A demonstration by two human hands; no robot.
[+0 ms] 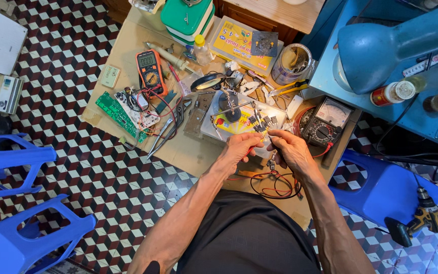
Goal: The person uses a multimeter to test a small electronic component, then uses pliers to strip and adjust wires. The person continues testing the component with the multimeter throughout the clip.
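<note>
Work looks midway — left hand (239,148) pinches a red probe, right hand (292,149) grips a small part over the desk (188,152), boards (125,112) untouched at far left.

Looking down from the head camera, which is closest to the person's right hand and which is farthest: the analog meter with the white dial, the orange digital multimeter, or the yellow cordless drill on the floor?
From the right hand:
1. Analog meter: just beyond the hand, on the low table's right edge.
2. Cordless drill: down on the tiled floor, off to the right past the blue stool.
3. Orange digital multimeter: far across the table to the left, beside the circuit boards.
</note>
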